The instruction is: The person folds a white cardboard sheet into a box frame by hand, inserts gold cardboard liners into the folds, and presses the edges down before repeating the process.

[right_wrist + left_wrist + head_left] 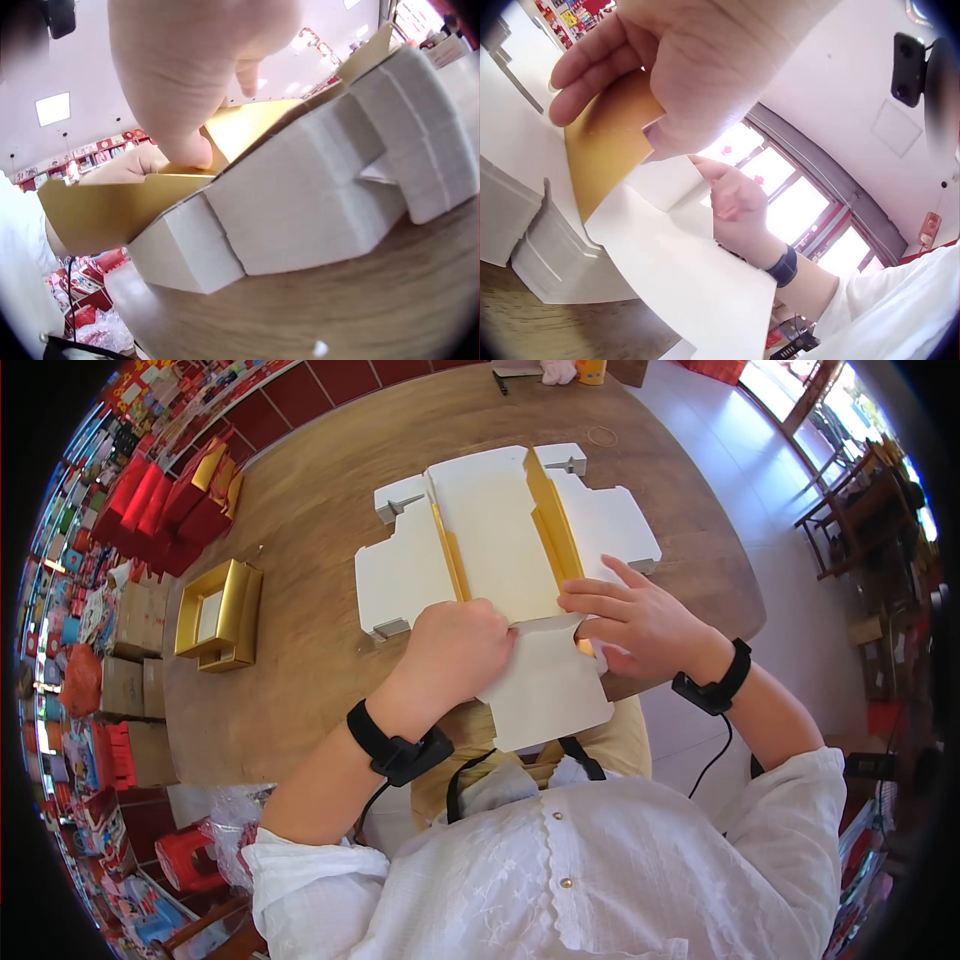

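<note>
A flat cardboard box blank [490, 510], white on the face turned up and gold on the other, lies on the table in front of the person. Two long gold-sided walls [555, 525] stand up along its middle panel. My left hand [455, 650] grips the near end of the left wall, fingers curled and thumb at the fold. My right hand [645, 620] holds the near end of the right wall between fingers and thumb. Between the hands, a white end flap [550, 690] reaches over the table edge toward the lap. More folded white cardboard [300, 195] shows beneath the blank.
On the wooden table [300, 520], gold box trays [240, 625] sit at the left. Red boxes [170, 510] are stacked at the far left, and cardboard cartons [135, 650] stand beside the table. A rubber band [602, 436] lies toward the far edge.
</note>
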Available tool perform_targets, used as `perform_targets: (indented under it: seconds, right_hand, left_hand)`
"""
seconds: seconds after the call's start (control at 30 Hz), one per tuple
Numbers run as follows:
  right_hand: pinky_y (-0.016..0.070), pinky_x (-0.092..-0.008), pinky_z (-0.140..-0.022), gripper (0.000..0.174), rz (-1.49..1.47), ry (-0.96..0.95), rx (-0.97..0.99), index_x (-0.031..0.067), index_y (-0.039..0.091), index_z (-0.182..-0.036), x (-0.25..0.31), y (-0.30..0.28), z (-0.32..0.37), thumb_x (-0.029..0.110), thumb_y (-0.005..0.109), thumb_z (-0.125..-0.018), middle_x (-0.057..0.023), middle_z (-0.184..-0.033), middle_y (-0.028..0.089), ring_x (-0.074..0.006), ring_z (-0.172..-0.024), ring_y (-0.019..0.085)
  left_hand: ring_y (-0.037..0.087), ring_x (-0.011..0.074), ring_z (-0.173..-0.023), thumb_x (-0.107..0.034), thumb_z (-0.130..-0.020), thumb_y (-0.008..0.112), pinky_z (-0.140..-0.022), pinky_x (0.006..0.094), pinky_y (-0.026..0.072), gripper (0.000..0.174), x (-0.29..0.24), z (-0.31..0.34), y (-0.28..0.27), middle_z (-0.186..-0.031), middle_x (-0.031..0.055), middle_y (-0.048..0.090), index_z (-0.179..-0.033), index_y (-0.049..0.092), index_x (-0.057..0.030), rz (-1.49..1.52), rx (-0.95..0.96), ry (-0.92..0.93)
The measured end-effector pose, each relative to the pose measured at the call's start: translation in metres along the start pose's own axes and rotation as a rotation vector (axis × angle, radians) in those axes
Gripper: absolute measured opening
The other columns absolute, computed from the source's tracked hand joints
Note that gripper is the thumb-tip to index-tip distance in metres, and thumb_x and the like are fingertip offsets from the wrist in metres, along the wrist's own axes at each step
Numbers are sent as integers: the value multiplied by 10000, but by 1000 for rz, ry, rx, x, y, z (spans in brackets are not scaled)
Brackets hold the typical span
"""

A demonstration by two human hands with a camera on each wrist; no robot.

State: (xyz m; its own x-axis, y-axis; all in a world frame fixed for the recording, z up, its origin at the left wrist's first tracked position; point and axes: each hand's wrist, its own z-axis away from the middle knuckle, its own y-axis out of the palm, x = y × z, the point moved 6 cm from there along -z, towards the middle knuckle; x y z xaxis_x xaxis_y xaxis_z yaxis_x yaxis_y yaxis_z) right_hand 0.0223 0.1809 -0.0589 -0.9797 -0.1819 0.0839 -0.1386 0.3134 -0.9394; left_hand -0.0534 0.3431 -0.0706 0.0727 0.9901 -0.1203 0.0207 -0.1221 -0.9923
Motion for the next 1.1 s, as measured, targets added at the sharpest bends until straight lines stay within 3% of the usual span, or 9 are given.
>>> perform_targets:
  seconds: [0.13, 0.23, 0.3, 0.43, 0.53, 0.6, 0.8, 0.93, 1.1]
  right_hand:
    - [327, -591, -1118, 385, -47, 157, 45, 113, 599, -1022, 1, 4, 0, 162, 788, -691, -60, -1261, 594, -244, -1311, 487]
    - [375, -535, -1085, 457, -7, 145, 59, 115, 610, -1100, -3, 5, -8, 125, 783, -677, -63, -1177, 612, -261, -1231, 532]
    - [454, -454, -975, 569, -249, 269, 1, 126, 604, -1225, -6, -6, -20, 71, 760, -681, -57, -1047, 607, -269, -1065, 572]
    - [485, -401, -851, 639, -230, 118, 105, 146, 591, -1305, -2, 4, -31, 20, 726, -693, -53, -963, 586, -271, -935, 564]
    - [496, -386, -808, 621, -272, 146, 101, 137, 617, -1279, -1, 5, -32, -27, 699, -686, -54, -921, 564, -265, -892, 547]
    - [493, -389, -807, 609, -299, 152, 65, 129, 638, -1258, -3, 3, -31, -52, 680, -678, -59, -919, 566, -269, -901, 546]
    - [486, -372, -778, 646, -377, 207, 15, 115, 662, -1241, -4, -4, -34, -129, 644, -643, -66, -892, 571, -270, -881, 553]
    - [489, -364, -768, 669, -363, 215, 4, 116, 666, -1244, -4, -7, -37, -152, 638, -632, -66, -884, 576, -265, -869, 558]
    - [492, -364, -759, 574, -379, 177, -3, 121, 692, -1213, -3, -3, -36, -95, 664, -681, -67, -864, 588, -256, -845, 571]
  left_hand:
    - [664, 305, -651, -263, -905, 602, -602, 412, 541, 277, -1, 0, -4, -728, 108, 641, -747, 713, -64, -12, 37, -43]
    - [668, 309, -663, -272, -904, 599, -608, 414, 545, 288, 1, 0, -8, -734, 110, 647, -750, 716, -58, -22, 50, -30]
    - [670, 314, -672, -281, -906, 594, -610, 416, 546, 310, 3, 3, -14, -738, 116, 653, -730, 711, -54, 11, 123, -52]
    - [677, 318, -716, -299, -913, 587, -619, 421, 544, 318, 13, 8, -7, -790, 122, 664, -773, 711, -42, 49, 178, -78]
    - [666, 311, -728, -230, -898, 609, -657, 413, 545, 211, 21, 22, -5, -938, 125, 662, -941, 687, -38, 122, 102, -55]
    - [642, 311, -800, -138, -810, 688, -713, 397, 537, 295, 41, 48, -28, -1046, 123, 618, -1081, 611, -50, 564, -400, -89]
    - [606, 322, -942, -70, -654, 772, -756, 384, 524, 468, 32, 90, -1, -1064, 115, 597, -1080, 578, -71, 366, -452, 45]
    - [624, 305, -868, -34, -635, 767, -736, 388, 524, 465, 30, 89, 3, -968, 102, 616, -1067, 598, -67, 363, -640, 105]
    - [620, 294, -842, -37, -636, 767, -738, 384, 520, 426, 28, 83, 11, -939, 96, 615, -1037, 626, -68, 315, -541, 176]
